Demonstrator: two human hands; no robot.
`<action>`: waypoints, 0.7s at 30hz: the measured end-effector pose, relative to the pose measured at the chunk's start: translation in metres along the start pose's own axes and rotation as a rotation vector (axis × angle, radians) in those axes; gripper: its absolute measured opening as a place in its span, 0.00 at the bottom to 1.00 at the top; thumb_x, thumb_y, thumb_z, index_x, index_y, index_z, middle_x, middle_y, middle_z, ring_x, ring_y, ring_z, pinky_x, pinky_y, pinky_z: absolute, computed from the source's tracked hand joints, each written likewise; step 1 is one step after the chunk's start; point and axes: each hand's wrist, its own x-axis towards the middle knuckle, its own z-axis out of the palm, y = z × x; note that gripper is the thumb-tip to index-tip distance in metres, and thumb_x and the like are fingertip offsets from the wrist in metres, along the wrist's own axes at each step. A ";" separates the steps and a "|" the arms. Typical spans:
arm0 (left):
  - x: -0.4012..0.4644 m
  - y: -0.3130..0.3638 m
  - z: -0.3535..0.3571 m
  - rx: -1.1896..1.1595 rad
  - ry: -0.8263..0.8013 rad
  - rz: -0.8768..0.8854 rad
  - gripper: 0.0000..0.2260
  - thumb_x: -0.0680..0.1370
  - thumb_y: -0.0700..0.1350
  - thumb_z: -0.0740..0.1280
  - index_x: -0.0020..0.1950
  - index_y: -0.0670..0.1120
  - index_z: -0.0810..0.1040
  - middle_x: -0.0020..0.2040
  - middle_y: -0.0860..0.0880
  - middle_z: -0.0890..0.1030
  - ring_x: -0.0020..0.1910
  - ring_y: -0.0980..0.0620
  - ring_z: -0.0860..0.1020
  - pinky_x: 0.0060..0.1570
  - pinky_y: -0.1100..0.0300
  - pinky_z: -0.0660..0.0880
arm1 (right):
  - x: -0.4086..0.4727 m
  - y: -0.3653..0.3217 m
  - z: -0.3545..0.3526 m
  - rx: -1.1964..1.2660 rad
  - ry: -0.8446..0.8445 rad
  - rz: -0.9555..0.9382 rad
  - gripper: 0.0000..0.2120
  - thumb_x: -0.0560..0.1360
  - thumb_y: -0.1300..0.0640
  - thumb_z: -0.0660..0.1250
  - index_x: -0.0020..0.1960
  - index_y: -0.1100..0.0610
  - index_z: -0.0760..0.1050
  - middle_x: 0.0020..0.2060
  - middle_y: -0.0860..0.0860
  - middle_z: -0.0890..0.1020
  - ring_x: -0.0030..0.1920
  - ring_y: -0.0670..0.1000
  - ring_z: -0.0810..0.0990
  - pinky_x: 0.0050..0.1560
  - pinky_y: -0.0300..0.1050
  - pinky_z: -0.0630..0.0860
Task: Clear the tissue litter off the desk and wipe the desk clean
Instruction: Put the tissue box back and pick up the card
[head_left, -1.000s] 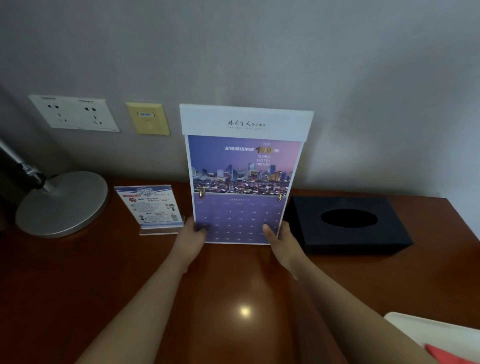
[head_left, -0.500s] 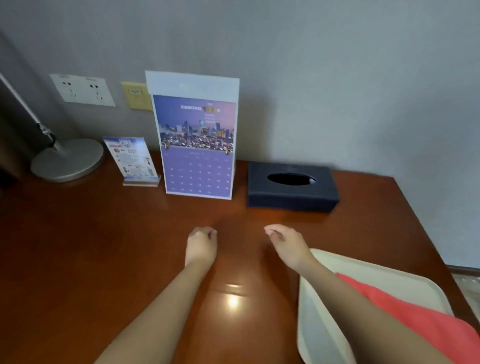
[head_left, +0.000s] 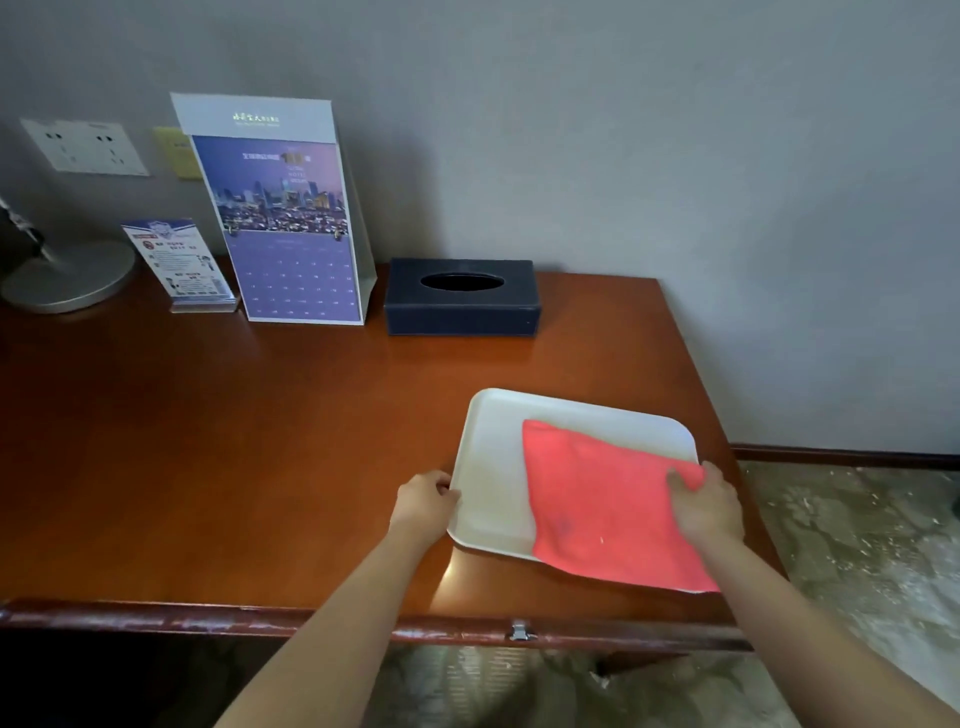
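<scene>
On the tissue-free bench (head_left: 260, 441), the left hand (head_left: 423, 501) is gripping the white tray (head_left: 493, 467) while the right hand (head_left: 706, 504) is pinching the red cloth (head_left: 597, 499), wiping seemingly pending.

Premises: hotel guest rm, writing-table area. Evidence: tall standing calendar card (head_left: 283, 218) w/ hotel-group branding and city skyline, far left on polished reddish wood table (head_left: 208, 441). Small notice card in clear acrylic stand (head_left: 179, 265) just left of it. Dark tissue box (head_left: 462, 299) to its right, against wall. Metal lamp base (head_left: 67, 280) at far left edge. Multi-socket wall plate (head_left: 83, 148) and yellowish wall plate (head_left: 174, 150) above table. Plain grey wall; patterned carpet (head_left: 857, 561) at right.
</scene>
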 end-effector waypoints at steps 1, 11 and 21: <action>-0.004 0.000 0.002 0.003 0.009 -0.002 0.12 0.78 0.40 0.61 0.60 0.43 0.78 0.55 0.45 0.80 0.45 0.50 0.73 0.44 0.61 0.69 | -0.001 0.002 0.001 0.026 -0.013 -0.032 0.28 0.78 0.50 0.61 0.73 0.62 0.61 0.69 0.63 0.67 0.70 0.63 0.65 0.68 0.57 0.64; -0.044 -0.013 0.016 0.012 -0.004 -0.016 0.06 0.77 0.36 0.62 0.51 0.42 0.77 0.44 0.46 0.77 0.40 0.48 0.75 0.44 0.57 0.77 | -0.023 0.000 0.016 0.060 -0.064 -0.130 0.28 0.79 0.52 0.60 0.74 0.64 0.58 0.73 0.61 0.63 0.72 0.61 0.62 0.70 0.52 0.62; -0.054 -0.019 0.017 0.005 -0.026 0.009 0.11 0.78 0.39 0.63 0.59 0.42 0.78 0.53 0.42 0.81 0.42 0.48 0.75 0.45 0.58 0.77 | -0.031 0.032 -0.005 0.035 -0.059 -0.034 0.26 0.81 0.44 0.49 0.75 0.56 0.60 0.68 0.62 0.70 0.67 0.65 0.68 0.65 0.57 0.66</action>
